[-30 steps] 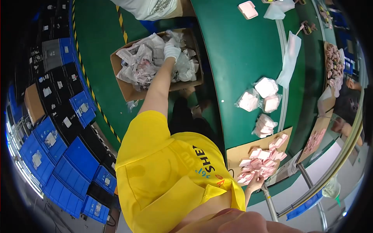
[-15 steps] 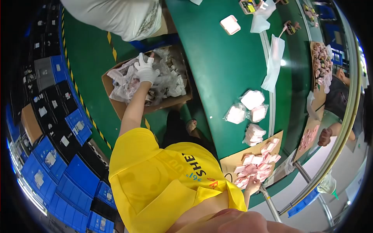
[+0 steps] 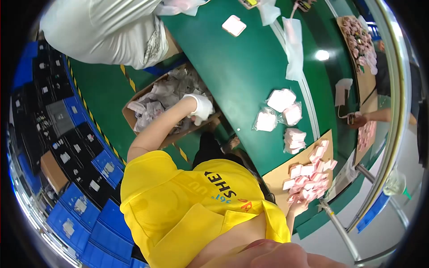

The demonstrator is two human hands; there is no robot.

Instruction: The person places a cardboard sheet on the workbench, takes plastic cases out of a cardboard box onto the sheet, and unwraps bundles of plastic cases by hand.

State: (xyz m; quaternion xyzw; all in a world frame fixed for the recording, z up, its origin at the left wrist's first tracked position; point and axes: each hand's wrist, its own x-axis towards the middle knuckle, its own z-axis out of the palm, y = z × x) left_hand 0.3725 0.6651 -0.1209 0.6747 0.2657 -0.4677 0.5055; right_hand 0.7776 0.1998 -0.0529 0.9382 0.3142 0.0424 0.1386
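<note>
My left hand (image 3: 202, 108), in a white glove, is over the right side of a cardboard box (image 3: 129, 117) holding crumpled clear plastic bags (image 3: 163, 91). Its fingers are curled downward, and what they grip is too small to make out. At the near edge of a heap of pink plastic pieces (image 3: 310, 176) is my bare right hand (image 3: 298, 207), its fingers closed on a pink piece and partly hidden by the heap. The heap lies on a cardboard sheet (image 3: 277, 182) on the green table (image 3: 223, 58).
Bagged pink parts (image 3: 281, 100) and a lone pink case (image 3: 234, 26) lie on the table. A person in white (image 3: 103, 31) stands at upper left. Another person's hand (image 3: 357, 120) is at the right, near metal rails (image 3: 395, 111). Blue bins (image 3: 73, 205) line the left.
My left hand has moved from the bags' middle to the box's right side, its fingers turning downward. My right hand stays by the heap. The view has shifted, and the other person's hand now reaches a small device.
</note>
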